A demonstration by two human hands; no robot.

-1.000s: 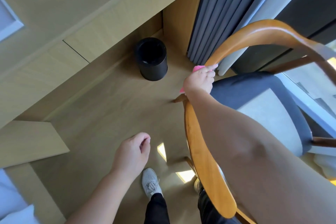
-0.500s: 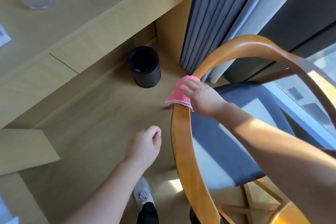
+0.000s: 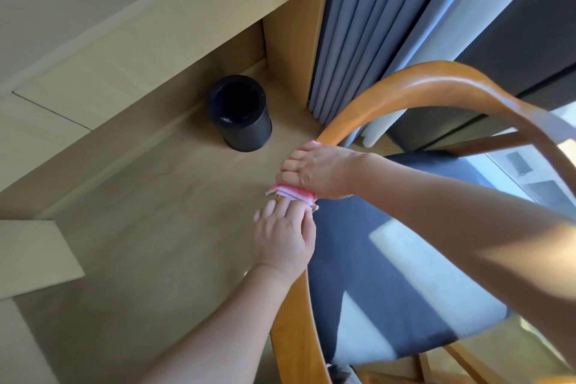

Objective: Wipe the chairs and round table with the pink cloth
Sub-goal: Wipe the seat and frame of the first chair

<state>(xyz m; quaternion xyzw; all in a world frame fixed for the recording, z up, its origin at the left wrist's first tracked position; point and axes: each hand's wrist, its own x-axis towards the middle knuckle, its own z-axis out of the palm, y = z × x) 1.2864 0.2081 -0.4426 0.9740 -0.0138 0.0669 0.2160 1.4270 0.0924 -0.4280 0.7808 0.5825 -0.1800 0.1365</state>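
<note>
A wooden chair (image 3: 414,81) with a curved orange-brown back rail and a dark blue seat (image 3: 389,265) fills the right half of the view. My right hand (image 3: 314,170) presses the folded pink cloth (image 3: 291,192) onto the rail's left bend, fingers wrapped over it. Just below, my left hand (image 3: 283,238) lies on the same rail with its fingertips touching the cloth's lower edge. The round table is out of view.
A black round bin (image 3: 240,112) stands on the wooden floor beneath a light wood desk (image 3: 124,25). Grey-blue curtains (image 3: 358,25) hang behind the chair. A window strip shows at the far right.
My right hand has slid the cloth down along the rail toward me. The left hand rose from beside the chair onto the rail, reaching the cloth's edge.
</note>
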